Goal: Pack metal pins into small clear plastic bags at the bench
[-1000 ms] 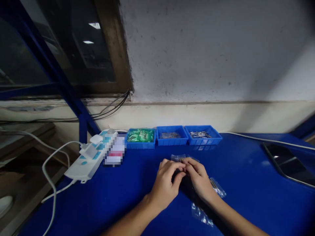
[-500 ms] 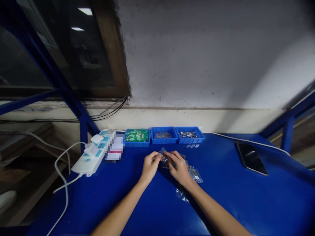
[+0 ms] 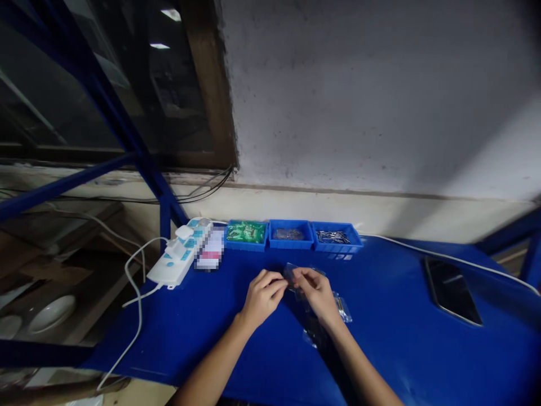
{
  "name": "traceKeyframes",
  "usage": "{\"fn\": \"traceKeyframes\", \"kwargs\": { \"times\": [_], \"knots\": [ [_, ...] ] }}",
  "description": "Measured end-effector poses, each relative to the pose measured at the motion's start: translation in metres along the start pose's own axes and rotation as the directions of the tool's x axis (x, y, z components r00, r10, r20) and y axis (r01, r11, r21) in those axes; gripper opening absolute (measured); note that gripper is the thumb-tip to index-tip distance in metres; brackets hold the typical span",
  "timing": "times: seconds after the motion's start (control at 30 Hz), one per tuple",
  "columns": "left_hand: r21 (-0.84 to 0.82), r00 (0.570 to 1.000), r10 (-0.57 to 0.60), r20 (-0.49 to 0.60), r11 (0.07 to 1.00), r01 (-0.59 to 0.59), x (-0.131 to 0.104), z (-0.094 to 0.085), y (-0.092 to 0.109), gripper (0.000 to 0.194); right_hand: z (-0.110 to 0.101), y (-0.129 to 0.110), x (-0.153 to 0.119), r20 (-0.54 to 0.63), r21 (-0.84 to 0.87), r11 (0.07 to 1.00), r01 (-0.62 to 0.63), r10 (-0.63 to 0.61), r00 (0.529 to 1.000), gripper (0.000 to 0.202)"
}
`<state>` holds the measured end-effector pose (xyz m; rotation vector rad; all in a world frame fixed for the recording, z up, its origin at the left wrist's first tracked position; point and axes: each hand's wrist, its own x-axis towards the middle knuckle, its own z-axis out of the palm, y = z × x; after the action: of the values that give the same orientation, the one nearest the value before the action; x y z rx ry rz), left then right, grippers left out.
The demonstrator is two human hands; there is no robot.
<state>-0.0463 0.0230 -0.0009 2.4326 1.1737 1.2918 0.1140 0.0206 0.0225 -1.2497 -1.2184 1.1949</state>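
Observation:
A small clear plastic bag (image 3: 290, 273) is stretched between my two hands over the blue table. My left hand (image 3: 261, 298) is closed, its thumb and fingertips pinched at the bag's left edge. My right hand (image 3: 316, 292) pinches the bag from the other side; its fingers partly cover it. What is inside the bag cannot be made out. More clear bags lie under and beside my right hand: a filled bag (image 3: 343, 308) at its right, and another bag (image 3: 310, 338) below the wrist, partly hidden by it.
Along the wall stand a blue bin of green packets (image 3: 246, 232), a blue bin with small clear packets (image 3: 291, 234) and a blue bin of metal pins (image 3: 336, 237). A white power strip (image 3: 180, 259) and a pixelated item (image 3: 210, 251) lie left, a black phone (image 3: 452, 290) right.
The view has swung left, so everything sits further right in it. My hands still hold the bag, and my right fingers have curled in more around its edge.

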Motion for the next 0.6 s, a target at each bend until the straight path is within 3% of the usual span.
{"fn": "traceKeyframes", "kwargs": {
  "times": [0.13, 0.27, 0.33, 0.43, 0.5, 0.6],
  "knots": [
    [0.065, 0.998, 0.019, 0.053, 0.998, -0.022, -0.001, 0.003, -0.004, 0.019, 0.000, 0.008, 0.002, -0.032, 0.000, 0.999, 0.042, -0.042, 0.999, 0.032],
    [0.003, 0.994, -0.048, 0.095, 0.999, 0.048, 0.001, 0.002, -0.003, 0.019, 0.003, 0.014, 0.000, -0.044, -0.160, 0.959, 0.236, -0.245, 0.968, 0.026],
    [-0.121, 0.980, -0.134, 0.148, 0.981, 0.153, 0.003, -0.001, -0.001, 0.021, 0.004, 0.013, -0.003, -0.028, -0.291, 0.884, 0.366, -0.391, 0.920, 0.025],
    [-0.370, 0.914, -0.338, 0.222, 0.839, 0.400, 0.008, -0.005, -0.001, 0.032, 0.003, 0.010, -0.008, 0.116, -0.466, 0.691, 0.552, -0.571, 0.813, 0.024],
    [-0.447, 0.866, -0.439, 0.240, 0.742, 0.500, 0.010, -0.006, -0.001, 0.046, 0.003, 0.008, -0.010, 0.245, -0.512, 0.579, 0.634, -0.609, 0.754, 0.027],
    [-0.469, 0.839, -0.494, 0.228, 0.700, 0.539, 0.011, -0.005, -0.002, 0.042, 0.005, 0.009, -0.012, 0.355, -0.530, 0.481, 0.698, -0.621, 0.698, 0.029]
  ]
}}
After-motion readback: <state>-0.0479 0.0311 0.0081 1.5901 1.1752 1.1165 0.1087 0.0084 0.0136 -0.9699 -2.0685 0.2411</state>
